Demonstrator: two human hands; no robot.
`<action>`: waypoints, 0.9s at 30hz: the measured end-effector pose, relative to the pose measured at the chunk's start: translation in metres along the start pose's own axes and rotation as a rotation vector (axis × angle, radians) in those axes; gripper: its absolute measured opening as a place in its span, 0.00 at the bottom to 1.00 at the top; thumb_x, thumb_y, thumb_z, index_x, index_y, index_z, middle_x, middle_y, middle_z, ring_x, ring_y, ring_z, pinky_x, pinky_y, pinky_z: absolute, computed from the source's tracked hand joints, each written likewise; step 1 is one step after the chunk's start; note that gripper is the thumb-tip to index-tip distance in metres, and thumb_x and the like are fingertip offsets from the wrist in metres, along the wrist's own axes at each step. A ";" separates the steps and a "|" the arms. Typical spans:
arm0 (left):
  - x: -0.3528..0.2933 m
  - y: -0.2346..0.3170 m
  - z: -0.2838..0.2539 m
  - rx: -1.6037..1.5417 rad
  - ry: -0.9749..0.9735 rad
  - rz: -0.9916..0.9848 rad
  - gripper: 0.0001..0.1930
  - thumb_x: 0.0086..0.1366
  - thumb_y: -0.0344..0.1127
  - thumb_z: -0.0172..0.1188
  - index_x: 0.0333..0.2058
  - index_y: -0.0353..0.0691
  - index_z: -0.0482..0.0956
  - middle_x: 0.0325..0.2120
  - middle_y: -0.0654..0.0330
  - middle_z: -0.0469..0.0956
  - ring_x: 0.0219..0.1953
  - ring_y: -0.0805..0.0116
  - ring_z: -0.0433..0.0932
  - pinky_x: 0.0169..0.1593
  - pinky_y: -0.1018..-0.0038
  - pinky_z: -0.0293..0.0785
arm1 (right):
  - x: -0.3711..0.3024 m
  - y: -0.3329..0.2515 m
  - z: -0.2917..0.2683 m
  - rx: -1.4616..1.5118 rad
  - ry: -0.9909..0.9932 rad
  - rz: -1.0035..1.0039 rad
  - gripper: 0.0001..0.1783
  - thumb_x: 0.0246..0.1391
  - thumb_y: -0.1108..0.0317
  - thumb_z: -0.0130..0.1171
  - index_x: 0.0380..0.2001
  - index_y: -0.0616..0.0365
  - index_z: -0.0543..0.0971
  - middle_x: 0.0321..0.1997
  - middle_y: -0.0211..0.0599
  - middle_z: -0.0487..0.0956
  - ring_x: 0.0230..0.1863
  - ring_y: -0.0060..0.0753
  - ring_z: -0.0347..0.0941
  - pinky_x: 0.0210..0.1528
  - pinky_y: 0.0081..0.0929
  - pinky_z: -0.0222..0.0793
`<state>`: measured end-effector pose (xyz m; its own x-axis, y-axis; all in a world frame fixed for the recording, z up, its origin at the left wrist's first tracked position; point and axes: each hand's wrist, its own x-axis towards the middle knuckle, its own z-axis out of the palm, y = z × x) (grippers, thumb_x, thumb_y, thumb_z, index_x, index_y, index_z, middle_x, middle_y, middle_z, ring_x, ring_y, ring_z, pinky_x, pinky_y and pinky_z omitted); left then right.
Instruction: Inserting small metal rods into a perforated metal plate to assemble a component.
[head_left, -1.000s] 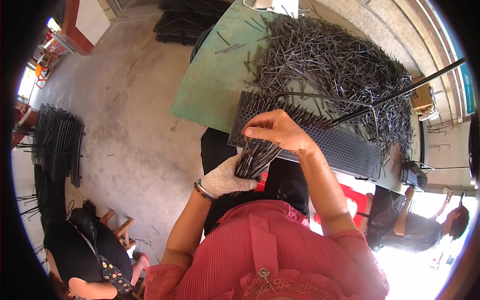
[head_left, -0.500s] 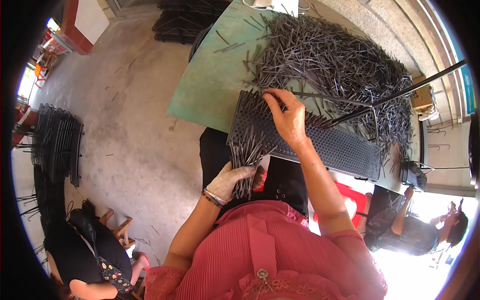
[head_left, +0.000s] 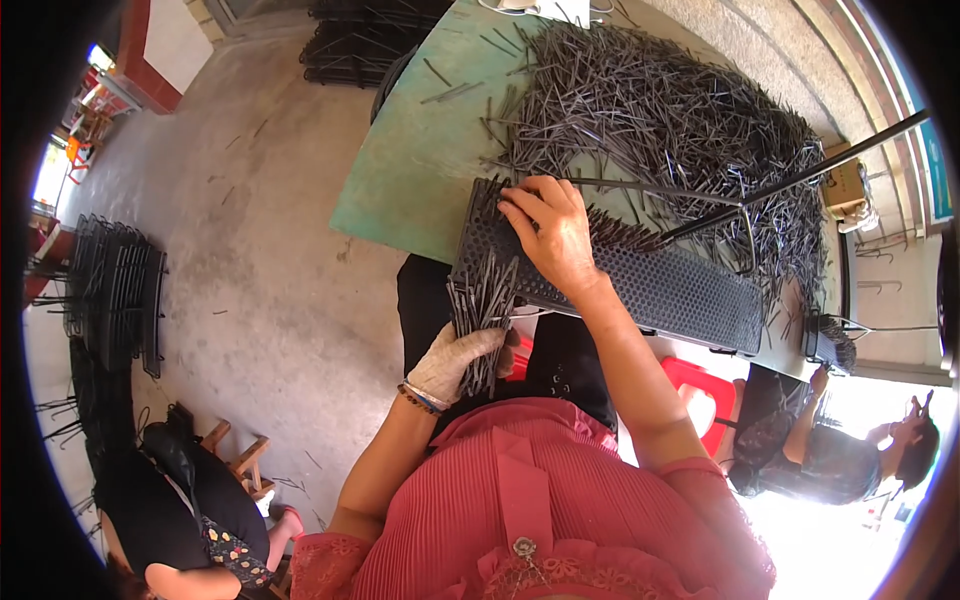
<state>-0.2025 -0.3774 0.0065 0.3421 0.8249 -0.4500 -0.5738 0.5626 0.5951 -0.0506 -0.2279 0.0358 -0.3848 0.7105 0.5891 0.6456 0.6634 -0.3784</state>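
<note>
My left hand (head_left: pixel 448 362), in a pale knitted glove, is closed round a bundle of thin dark strips (head_left: pixel 482 295) that stick up past the near left edge of a long black perforated panel (head_left: pixel 690 300). Over the panel's left end is my bare right hand (head_left: pixel 553 235). Its thumb and fingers are pinched together at a row of upright dark strips (head_left: pixel 487 200) standing along the panel's far side. What lies between those fingertips is too small to make out. More upright strips (head_left: pixel 625 232) continue to the right of the hand. A dark metal rod frame (head_left: pixel 750 235) reaches across the panel.
A large heap of loose dark strips (head_left: pixel 660 110) covers much of the green table (head_left: pixel 400 170). Stacked black racks (head_left: pixel 110 290) stand on the floor at left. One person (head_left: pixel 200 500) sits at lower left; another (head_left: pixel 820 460) works at right, beside a red stool (head_left: pixel 700 400).
My right hand has moved slightly left along the panel, its fingers still pinched. My left hand and its bundle have shifted a little left.
</note>
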 end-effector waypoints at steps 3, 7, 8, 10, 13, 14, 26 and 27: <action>0.001 -0.003 0.000 0.031 -0.028 0.008 0.17 0.58 0.36 0.64 0.43 0.31 0.76 0.29 0.56 0.80 0.26 0.66 0.79 0.31 0.70 0.78 | 0.003 -0.008 -0.007 -0.096 -0.006 -0.016 0.09 0.49 0.71 0.66 0.35 0.59 0.83 0.39 0.37 0.77 0.39 0.42 0.71 0.43 0.35 0.68; 0.003 -0.004 0.003 -0.035 -0.007 0.049 0.18 0.57 0.34 0.64 0.45 0.32 0.75 0.30 0.56 0.81 0.26 0.66 0.79 0.32 0.70 0.78 | -0.007 -0.005 -0.021 0.045 0.035 -0.005 0.09 0.51 0.73 0.64 0.37 0.62 0.82 0.39 0.40 0.78 0.37 0.43 0.74 0.40 0.34 0.70; 0.004 -0.005 0.002 -0.060 0.027 0.053 0.19 0.57 0.34 0.64 0.46 0.32 0.75 0.31 0.56 0.81 0.27 0.66 0.79 0.32 0.69 0.78 | -0.015 -0.007 -0.025 0.109 0.029 0.052 0.09 0.52 0.74 0.63 0.38 0.63 0.82 0.38 0.41 0.78 0.36 0.42 0.75 0.38 0.33 0.71; 0.003 -0.005 0.001 -0.035 0.054 0.051 0.20 0.57 0.34 0.64 0.47 0.32 0.74 0.31 0.55 0.81 0.28 0.64 0.79 0.33 0.68 0.78 | -0.036 -0.017 -0.039 0.304 -0.026 0.207 0.09 0.55 0.74 0.61 0.39 0.64 0.82 0.36 0.43 0.79 0.32 0.36 0.75 0.34 0.27 0.70; 0.001 0.001 0.003 -0.030 -0.001 0.046 0.17 0.59 0.33 0.64 0.45 0.33 0.75 0.33 0.56 0.81 0.28 0.67 0.79 0.35 0.71 0.78 | -0.056 -0.032 -0.054 0.476 -0.185 0.543 0.11 0.59 0.68 0.60 0.40 0.66 0.81 0.35 0.40 0.79 0.32 0.27 0.75 0.33 0.24 0.70; 0.001 0.002 0.005 -0.028 -0.005 0.045 0.17 0.59 0.33 0.64 0.45 0.33 0.75 0.33 0.56 0.81 0.28 0.67 0.79 0.35 0.71 0.78 | -0.059 -0.034 -0.052 0.571 -0.201 0.623 0.12 0.59 0.67 0.60 0.41 0.67 0.80 0.35 0.39 0.79 0.32 0.25 0.74 0.32 0.23 0.70; 0.003 -0.003 0.004 0.018 -0.093 0.073 0.17 0.58 0.31 0.62 0.44 0.29 0.76 0.32 0.56 0.81 0.26 0.69 0.78 0.32 0.73 0.77 | -0.046 -0.017 -0.038 0.890 -0.130 0.932 0.12 0.58 0.64 0.63 0.30 0.64 0.82 0.24 0.27 0.78 0.26 0.15 0.69 0.30 0.16 0.64; 0.004 -0.004 0.001 0.044 -0.103 0.060 0.22 0.56 0.35 0.64 0.47 0.29 0.74 0.35 0.53 0.81 0.26 0.67 0.78 0.32 0.72 0.76 | -0.042 -0.015 -0.037 0.890 -0.097 0.908 0.12 0.58 0.64 0.63 0.30 0.64 0.82 0.24 0.27 0.79 0.26 0.15 0.69 0.30 0.16 0.64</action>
<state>-0.1978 -0.3765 0.0029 0.3840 0.8572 -0.3431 -0.5629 0.5119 0.6490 -0.0193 -0.2767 0.0430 -0.1101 0.9789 -0.1721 0.0523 -0.1672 -0.9845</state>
